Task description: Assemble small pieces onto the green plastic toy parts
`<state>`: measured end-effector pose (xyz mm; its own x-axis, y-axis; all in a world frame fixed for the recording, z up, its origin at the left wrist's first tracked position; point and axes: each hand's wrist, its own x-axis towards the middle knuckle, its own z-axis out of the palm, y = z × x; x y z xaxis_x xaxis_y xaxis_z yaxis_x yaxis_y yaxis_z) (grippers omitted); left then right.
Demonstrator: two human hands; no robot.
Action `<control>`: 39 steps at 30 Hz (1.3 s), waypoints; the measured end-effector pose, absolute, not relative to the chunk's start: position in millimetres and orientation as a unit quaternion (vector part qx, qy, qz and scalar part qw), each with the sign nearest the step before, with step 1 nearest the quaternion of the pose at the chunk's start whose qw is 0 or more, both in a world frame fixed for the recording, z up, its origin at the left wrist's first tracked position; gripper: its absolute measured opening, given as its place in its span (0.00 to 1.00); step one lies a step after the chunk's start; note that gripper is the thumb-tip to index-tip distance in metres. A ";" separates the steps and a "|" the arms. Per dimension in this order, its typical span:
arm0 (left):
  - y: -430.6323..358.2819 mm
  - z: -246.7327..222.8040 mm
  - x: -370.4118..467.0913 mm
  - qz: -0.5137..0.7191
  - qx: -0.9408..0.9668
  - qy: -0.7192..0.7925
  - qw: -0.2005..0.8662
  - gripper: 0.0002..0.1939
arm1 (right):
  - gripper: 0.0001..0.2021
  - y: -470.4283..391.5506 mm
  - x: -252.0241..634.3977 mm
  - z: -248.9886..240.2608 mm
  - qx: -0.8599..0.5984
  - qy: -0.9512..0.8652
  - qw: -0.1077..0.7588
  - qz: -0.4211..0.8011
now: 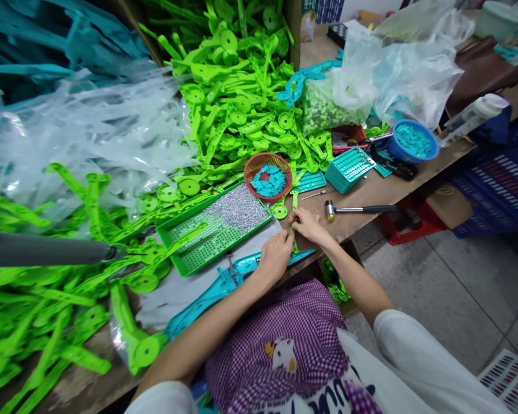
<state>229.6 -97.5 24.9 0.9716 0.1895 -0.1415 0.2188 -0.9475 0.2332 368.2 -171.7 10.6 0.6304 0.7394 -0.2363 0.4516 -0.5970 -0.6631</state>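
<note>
My left hand (pixel 276 253) and my right hand (pixel 308 224) meet over the front edge of the bench, fingertips pinched together. Between them runs a slim lime-green plastic part (pixel 294 199), its ends showing above and below my fingers; the middle is hidden. Under my left forearm lies a long turquoise plastic piece (pixel 216 287). Left of my hands, a green perforated tray (pixel 213 261) holds many small silvery metal pieces (pixel 242 208). A hammer (pixel 358 210) rests to the right of my right hand, with a thin metal tool (pixel 317 194) beyond it.
Lime-green parts (pixel 242 115) are heaped at the back and left. A red basket (pixel 267 158) and a blue bowl (pixel 414 158) hold small turquoise pieces. Stacked turquoise trays (pixel 349 169) stand beyond the hammer. Clear plastic bags (pixel 397 69) lie at back right; a grey bar (pixel 47 250) juts in from the left.
</note>
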 end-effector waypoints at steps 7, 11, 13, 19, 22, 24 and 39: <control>-94.7 19.6 209.2 0.026 0.972 0.124 0.199 0.15 | 0.07 -177.1 365.5 14.1 -0.852 -0.363 0.285 0.247; -94.5 19.6 204.1 0.026 0.972 0.126 0.195 0.14 | 0.07 -180.6 368.5 12.5 -0.849 -0.374 0.282 0.244; -94.1 21.5 204.5 0.008 0.973 0.123 0.197 0.14 | 0.07 -183.8 372.7 11.5 -0.834 -0.393 0.292 0.253; -88.4 32.2 218.7 -0.041 0.969 0.158 0.185 0.12 | 0.08 -191.3 379.0 9.8 -0.802 -0.425 0.322 0.271; -85.2 36.8 227.5 -0.061 0.959 0.174 0.213 0.10 | 0.07 -190.8 377.3 10.2 -0.809 -0.414 0.324 0.262; -85.1 37.7 231.1 -0.057 0.951 0.199 0.231 0.09 | 0.07 -190.1 377.2 10.1 -0.808 -0.414 0.329 0.261; -90.3 30.1 220.6 -0.010 0.990 0.105 0.089 0.14 | 0.08 -191.0 374.9 17.0 -0.814 -0.442 0.265 0.269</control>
